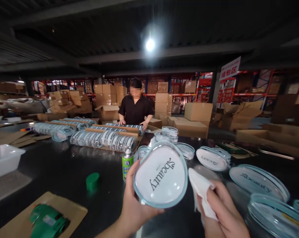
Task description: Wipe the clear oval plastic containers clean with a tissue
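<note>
Live from my side of the desk [110, 205], and this looks mid-job: my left hand [136, 205] has one rounded clear container [161, 175] raised above the surface, fingers wrapped round its side and underside, lettered face towards me. Just beside it, my right hand [222, 211] has its fingers pinched together on a folded white cloth [201, 191] (or tissue, I can't tell), and there's a gap between cloth and container. So I'd call this piece unfinished, though I wouldn't swear to it. Out to my right, loose containers [211, 158] lie about; whether they're done or waiting, nothing shows. Farther off on the left run rows of containers [107, 140], standing on edge beside cardboard strips, which I'd judge the further-along lot, and a co-worker [135, 107] has both hands at one row. Spray can [127, 165] upright beyond my left hand, green cap [92, 181] off by itself!
</note>
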The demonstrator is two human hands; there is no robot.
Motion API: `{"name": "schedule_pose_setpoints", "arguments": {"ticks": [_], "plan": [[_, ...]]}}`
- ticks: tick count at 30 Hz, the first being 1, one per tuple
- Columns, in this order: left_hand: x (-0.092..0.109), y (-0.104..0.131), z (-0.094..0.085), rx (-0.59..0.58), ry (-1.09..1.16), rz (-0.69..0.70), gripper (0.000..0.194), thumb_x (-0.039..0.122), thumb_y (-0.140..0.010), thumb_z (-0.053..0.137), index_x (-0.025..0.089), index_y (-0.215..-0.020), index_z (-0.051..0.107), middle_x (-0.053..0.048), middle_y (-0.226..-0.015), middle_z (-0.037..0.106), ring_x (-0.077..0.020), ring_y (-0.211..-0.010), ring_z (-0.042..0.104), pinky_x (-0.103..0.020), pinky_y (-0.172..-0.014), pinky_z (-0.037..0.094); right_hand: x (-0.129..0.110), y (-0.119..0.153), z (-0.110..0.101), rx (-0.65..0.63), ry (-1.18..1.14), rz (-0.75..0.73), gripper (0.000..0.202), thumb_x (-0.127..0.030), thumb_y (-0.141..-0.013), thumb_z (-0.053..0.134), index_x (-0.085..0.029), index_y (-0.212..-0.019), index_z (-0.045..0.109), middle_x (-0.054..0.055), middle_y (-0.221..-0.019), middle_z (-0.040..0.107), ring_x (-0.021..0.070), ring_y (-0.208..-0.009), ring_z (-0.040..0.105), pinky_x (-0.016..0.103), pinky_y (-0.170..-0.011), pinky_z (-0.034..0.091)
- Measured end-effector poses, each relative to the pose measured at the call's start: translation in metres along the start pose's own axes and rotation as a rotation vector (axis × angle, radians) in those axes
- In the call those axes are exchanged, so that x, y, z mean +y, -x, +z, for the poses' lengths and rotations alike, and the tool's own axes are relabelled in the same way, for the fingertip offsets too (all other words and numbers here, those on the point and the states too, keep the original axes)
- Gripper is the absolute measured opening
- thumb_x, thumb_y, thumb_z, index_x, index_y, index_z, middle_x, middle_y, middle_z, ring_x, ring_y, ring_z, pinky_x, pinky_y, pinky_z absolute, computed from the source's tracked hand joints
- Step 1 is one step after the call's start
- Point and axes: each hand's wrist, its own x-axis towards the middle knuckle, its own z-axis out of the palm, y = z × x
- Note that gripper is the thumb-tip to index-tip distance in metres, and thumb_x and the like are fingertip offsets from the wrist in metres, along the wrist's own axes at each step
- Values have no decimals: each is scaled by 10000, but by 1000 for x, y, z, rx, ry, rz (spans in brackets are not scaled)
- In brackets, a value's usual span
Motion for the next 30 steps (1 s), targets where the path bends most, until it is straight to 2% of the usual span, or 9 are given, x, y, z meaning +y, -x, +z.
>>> {"name": "schedule_pose_setpoints", "arguments": {"ticks": [3,7,12,16,19,22,26,28,30], "plan": [[5,0,-2,-51,25,-18,1196,432,-355,943,329,-1387,347,-79,-1374,556,-376,-1276,515,-502,-1062,452,-2,-2,0,-19,212,-220,329,-126,-878,408,-259,-1157,522,77,-1133,538,208,-940,551,295,-757,463],[11,3,1,-124,77,34,1135,284,-381,956,381,-1359,387,-35,-1342,602,-353,-1223,573,-476,-1024,501,-4,-4,2,2,315,-335,293,-103,-862,383,-206,-1116,485,95,-1071,524,213,-869,519,332,-730,412],[12,12,2,-175,83,81,1120,300,-352,967,422,-1335,444,-22,-1374,580,-358,-1212,580,-484,-1000,517,-1,-6,0,-47,495,-345,294,-55,-786,409,-171,-1045,485,98,-1006,501,232,-871,484,365,-738,372],[9,18,-1,-187,9,138,1094,327,-349,967,370,-1331,488,-76,-1447,493,-414,-1283,495,-582,-1079,404,2,-7,-1,-79,598,-316,354,-23,-733,430,-174,-1048,485,93,-981,496,237,-842,470,375,-717,348],[9,21,-3,-221,-19,135,1119,327,-352,967,362,-1351,466,-86,-1468,461,-423,-1280,496,-607,-1096,371,-7,-4,7,-90,544,-305,379,-18,-729,426,-183,-1064,491,100,-1018,503,246,-879,473,385,-752,351],[11,21,-5,-225,-46,105,1105,294,-385,959,387,-1358,445,-52,-1464,470,-384,-1309,478,-549,-1117,376,-24,6,32,-168,383,-325,325,-51,-749,430,-213,-1017,517,90,-1045,545,243,-894,494,383,-778,346],[16,14,-7,-159,-86,60,846,224,-558,881,375,-1297,498,-28,-1412,537,-331,-1291,513,-472,-1099,426,-39,18,64,-131,195,-428,155,-116,-841,418,-234,-792,505,19,-804,583,191,-663,455,354,-636,267],[18,6,-9,-134,-45,25,841,236,-553,885,364,-1287,494,-31,-1385,560,-324,-1250,554,-452,-1063,464,-38,16,60,-136,150,-480,191,-146,-872,428,-232,-708,472,-10,-714,548,174,-610,424,343,-611,241],[20,-5,-13,-115,4,22,990,249,-441,935,359,-1302,459,-34,-1349,583,-329,-1210,583,-444,-1031,490,-31,9,39,-286,162,-488,169,-151,-848,482,-247,-709,496,-23,-708,544,169,-619,449,328,-605,266]]}}
